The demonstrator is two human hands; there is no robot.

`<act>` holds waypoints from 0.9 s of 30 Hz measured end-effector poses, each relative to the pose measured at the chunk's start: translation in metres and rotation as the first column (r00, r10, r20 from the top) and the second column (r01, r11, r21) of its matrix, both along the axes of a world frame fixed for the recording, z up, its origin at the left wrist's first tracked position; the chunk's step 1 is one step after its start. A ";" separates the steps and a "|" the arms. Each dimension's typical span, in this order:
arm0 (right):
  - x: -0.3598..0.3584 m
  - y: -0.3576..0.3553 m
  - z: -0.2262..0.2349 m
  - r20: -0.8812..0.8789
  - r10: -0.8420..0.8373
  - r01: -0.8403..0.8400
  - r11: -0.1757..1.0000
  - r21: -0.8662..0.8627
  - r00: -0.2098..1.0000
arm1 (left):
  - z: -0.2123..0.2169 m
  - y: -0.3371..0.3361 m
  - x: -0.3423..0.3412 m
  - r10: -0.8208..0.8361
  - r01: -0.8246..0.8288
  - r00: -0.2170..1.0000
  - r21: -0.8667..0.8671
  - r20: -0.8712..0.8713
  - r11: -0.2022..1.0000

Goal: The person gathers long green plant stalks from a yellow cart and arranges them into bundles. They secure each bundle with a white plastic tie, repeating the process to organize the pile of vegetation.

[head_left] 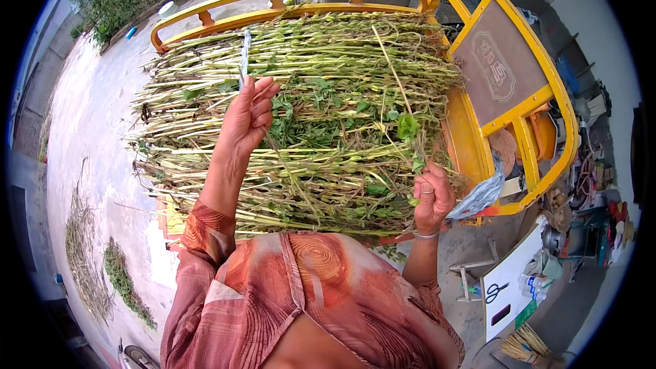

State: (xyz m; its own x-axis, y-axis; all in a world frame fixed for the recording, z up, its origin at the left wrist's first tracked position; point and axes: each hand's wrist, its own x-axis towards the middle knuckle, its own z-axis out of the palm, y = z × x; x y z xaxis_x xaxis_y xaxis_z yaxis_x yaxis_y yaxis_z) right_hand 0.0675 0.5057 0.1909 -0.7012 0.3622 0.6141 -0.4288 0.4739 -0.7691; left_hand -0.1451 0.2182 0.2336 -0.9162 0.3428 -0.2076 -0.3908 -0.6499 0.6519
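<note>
Head view: our right hand (433, 199) is clamped on a leafy stalk (408, 127) over the stalk pile (328, 178) in the yellow cargo bed (471, 143); our left hand (251, 115) seems pinched on a pale strip (245, 53). We'd probably lift gently so nothing snags.

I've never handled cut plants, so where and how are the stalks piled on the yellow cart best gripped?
The stalks are probably best gripped by their pale stem ends, coming from the picture's left and taking a few together. There they look mostly bare and jut out unevenly; toward the right they look leafier and more tangled.
</note>
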 end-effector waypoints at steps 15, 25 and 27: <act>0.009 -0.049 -0.008 0.389 0.258 -0.372 0.892 0.255 0.884 | 0.019 -0.164 0.048 0.444 -0.386 0.861 0.249 -0.249 0.888; 0.232 0.018 -0.165 0.909 -0.037 -0.288 0.953 -0.094 -0.416 | -0.002 -0.294 0.133 0.813 -0.689 0.570 0.470 -0.117 0.551; 0.205 0.011 -0.164 0.924 -0.313 -0.582 0.803 0.132 -0.222 | -0.024 -0.287 0.141 0.679 -0.540 0.723 0.507 -0.130 0.672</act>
State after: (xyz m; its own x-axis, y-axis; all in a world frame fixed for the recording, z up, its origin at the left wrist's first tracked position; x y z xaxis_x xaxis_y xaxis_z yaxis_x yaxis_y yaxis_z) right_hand 0.2721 0.5170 0.0266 -0.5354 0.1978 -0.8211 0.4212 0.9052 -0.0566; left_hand -0.0046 -0.0685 0.2096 -0.9368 -0.3301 0.1163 0.3498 -0.8951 0.2766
